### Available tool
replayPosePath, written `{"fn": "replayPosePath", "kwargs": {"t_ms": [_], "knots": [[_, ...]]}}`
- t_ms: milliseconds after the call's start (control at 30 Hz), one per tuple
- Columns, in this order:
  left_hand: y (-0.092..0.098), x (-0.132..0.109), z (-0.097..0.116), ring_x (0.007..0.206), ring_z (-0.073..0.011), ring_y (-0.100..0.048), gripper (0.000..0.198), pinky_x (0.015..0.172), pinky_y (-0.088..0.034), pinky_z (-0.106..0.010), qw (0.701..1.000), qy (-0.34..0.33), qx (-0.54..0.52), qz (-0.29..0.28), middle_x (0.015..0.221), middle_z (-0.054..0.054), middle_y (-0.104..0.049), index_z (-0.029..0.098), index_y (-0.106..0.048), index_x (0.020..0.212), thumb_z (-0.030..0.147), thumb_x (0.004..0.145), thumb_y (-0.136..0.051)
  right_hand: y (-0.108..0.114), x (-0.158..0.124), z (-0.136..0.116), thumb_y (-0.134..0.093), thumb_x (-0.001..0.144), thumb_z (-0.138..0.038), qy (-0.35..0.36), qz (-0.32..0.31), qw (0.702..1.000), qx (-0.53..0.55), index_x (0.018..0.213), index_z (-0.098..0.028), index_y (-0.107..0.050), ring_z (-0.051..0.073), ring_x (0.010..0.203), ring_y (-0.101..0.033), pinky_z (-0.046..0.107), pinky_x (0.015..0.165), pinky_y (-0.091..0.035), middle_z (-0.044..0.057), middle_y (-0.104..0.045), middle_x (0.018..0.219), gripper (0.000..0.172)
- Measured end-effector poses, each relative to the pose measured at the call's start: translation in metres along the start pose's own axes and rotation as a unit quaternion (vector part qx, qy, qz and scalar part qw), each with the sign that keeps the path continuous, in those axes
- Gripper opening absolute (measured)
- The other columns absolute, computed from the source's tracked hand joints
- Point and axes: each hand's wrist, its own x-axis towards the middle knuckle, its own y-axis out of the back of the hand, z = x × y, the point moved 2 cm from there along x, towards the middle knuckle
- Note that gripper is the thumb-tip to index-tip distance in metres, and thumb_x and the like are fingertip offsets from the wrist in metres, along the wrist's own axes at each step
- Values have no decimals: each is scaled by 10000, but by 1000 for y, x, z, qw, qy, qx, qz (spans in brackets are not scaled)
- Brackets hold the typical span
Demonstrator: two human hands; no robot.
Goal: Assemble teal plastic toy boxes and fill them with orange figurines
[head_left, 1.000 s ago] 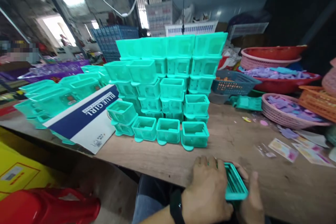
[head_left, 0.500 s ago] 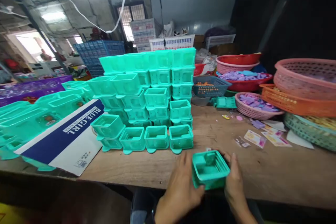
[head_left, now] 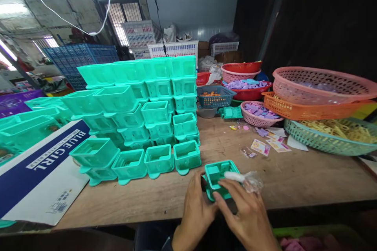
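A small turquoise plastic box (head_left: 217, 177) rests at the near edge of the wooden table (head_left: 297, 178), its open side up. My left hand (head_left: 196, 210) grips its left side. My right hand (head_left: 246, 213) reaches over the box and pinches a small clear plastic packet with something white in it (head_left: 244, 179), held at the box's right rim. Just behind stands a big stack of the same turquoise boxes (head_left: 141, 102), several rows high.
A blue-and-white "BLUE GIRL" cardboard sheet (head_left: 38, 172) lies at the left over more turquoise trays. Baskets in pink (head_left: 321, 82), orange, teal and red crowd the right side and back. Small printed cards (head_left: 260, 147) and loose bits lie mid-table.
The view swung right. The turquoise box came up onto the table with its open side up. My right hand let go of its side and now holds a clear packet over it.
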Motion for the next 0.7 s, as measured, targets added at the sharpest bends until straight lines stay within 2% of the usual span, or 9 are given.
{"fn": "replayPosePath", "kwargs": {"t_ms": [67, 100, 200, 300, 400, 500, 600, 700], "knots": [[-17, -7, -5, 1144, -320, -652, 488, 1030, -552, -496, 1000, 0, 10, -28, 1231, -129, -662, 207, -579, 1267, 237, 797, -708, -10, 1, 6, -526, 1015, -566, -8, -12, 997, -72, 1102, -255, -738, 361, 1004, -757, 511, 911, -482, 82, -819, 1039, 387], [-26, -10, -11, 1165, -332, -641, 510, 1046, -546, -499, 998, 3, 21, -56, 1233, -134, -654, 203, -598, 1253, 218, 760, -728, -15, 3, 12, -509, 1021, -536, -8, -20, 995, -92, 1082, -254, -740, 385, 1018, -750, 537, 919, -471, 87, -820, 1007, 370], [-43, -12, -34, 1194, -377, -619, 522, 1058, -543, -522, 989, 16, 73, -126, 1226, -149, -637, 184, -674, 1122, 177, 617, -809, -24, 15, 43, -476, 1005, -280, 26, -67, 994, -83, 1085, -271, -742, 367, 1056, -748, 563, 967, -456, 77, -821, 1005, 277], [-44, -3, -51, 1159, -372, -642, 455, 1017, -577, -497, 985, -11, 97, -144, 1218, -145, -641, 189, -710, 1030, 149, 589, -814, -23, 37, 76, -494, 937, -159, 51, -101, 992, -50, 1096, -308, -759, 335, 1100, -743, 583, 1006, -465, 85, -803, 1151, 343], [-38, 13, -53, 1259, -364, -623, 524, 1091, -549, -503, 984, -57, 93, -139, 1351, -140, -628, 227, -698, 1191, 133, 679, -755, -20, 66, 96, -527, 921, -164, 59, -174, 983, 4, 1048, -323, -783, 343, 1249, -682, 651, 1056, -452, 101, -725, 1363, 327], [-44, 32, -50, 1419, -414, -516, 713, 1182, -461, -596, 977, -66, 143, -140, 1540, -176, -528, 228, -620, 1395, 121, 701, -743, -24, 95, 108, -512, 924, -145, 52, -242, 968, 47, 1044, -308, -791, 333, 1379, -592, 675, 1105, -420, 100, -628, 1502, 344], [-64, 50, -55, 1486, -469, -428, 834, 1190, -431, -650, 965, -55, 205, -152, 1634, -215, -422, 215, -564, 1483, 120, 683, -779, -34, 126, 127, -446, 906, -78, 31, -232, 972, 26, 1106, -285, -787, 297, 1405, -572, 590, 1121, -464, 103, -638, 1484, 446], [-86, 60, -71, 1405, -500, -518, 879, 1124, -502, -648, 954, -54, 243, -165, 1596, -218, -484, 235, -597, 1458, 93, 623, -833, -53, 162, 156, -404, 928, -34, -18, -208, 978, -25, 1208, -235, -746, 246, 1358, -608, 484, 1132, -490, 111, -681, 1400, 486]]}}
